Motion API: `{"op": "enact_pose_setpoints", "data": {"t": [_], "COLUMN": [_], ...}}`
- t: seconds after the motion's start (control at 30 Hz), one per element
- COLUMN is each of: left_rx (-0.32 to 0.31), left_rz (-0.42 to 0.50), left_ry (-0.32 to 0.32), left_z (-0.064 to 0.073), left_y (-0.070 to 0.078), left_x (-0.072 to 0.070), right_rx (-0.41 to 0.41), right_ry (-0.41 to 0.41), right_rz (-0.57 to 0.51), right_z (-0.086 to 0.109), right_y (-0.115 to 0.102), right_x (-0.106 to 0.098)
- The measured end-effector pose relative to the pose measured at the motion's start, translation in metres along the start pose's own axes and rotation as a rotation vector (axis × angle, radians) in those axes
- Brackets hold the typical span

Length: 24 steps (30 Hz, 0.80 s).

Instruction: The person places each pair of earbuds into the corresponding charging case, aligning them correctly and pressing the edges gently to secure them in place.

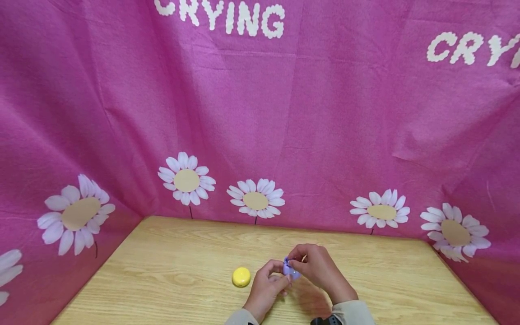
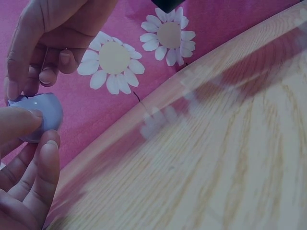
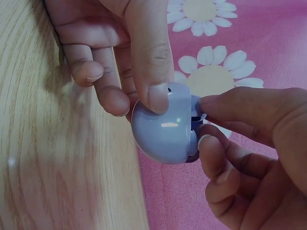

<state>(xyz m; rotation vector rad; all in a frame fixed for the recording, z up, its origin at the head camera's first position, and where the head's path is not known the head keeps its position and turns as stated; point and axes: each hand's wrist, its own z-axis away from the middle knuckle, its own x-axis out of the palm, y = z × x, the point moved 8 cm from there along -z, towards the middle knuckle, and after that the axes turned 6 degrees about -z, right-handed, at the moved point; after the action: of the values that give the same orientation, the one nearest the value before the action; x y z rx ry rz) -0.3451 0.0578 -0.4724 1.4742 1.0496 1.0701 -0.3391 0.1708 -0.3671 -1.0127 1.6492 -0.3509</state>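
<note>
A glossy lavender earbud case [image 1: 294, 272] is held above the table, and my left hand [image 1: 266, 286] grips it between thumb and fingers. In the right wrist view the rounded shell of the case [image 3: 160, 136] faces the camera, with the left thumb pressed on it. At its open side shows a small lavender earbud [image 3: 195, 104], which the fingertips of my right hand [image 1: 321, 267] pinch. How far the earbud sits inside the case cannot be told. In the left wrist view the right fingers reach the upper edge of the case [image 2: 52, 108].
A round yellow case [image 1: 241, 276] lies on the wooden table [image 1: 170, 257], just left of my left hand. Pink cloth [image 1: 325, 113] printed with daisies and white letters hangs along the table's back and sides.
</note>
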Motion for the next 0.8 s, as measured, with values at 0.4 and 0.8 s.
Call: {"op": "enact_pose_setpoints", "data": {"t": [0.4,0.8], "left_rx": [-0.006,-0.004], "left_rz": [-0.006,-0.015], "left_ry": [-0.001,0.0], "left_z": [-0.0005,0.0013], "left_y": [0.0001,0.0016], "left_x": [0.0002,0.0006], "right_rx": [0.025,0.026], "right_ry": [-0.003,-0.005], "right_rz": [0.019,0.008], "right_z": [-0.001,-0.0011], "right_y": [0.0025,0.0037], "right_x": [0.0003,0.0012]}}
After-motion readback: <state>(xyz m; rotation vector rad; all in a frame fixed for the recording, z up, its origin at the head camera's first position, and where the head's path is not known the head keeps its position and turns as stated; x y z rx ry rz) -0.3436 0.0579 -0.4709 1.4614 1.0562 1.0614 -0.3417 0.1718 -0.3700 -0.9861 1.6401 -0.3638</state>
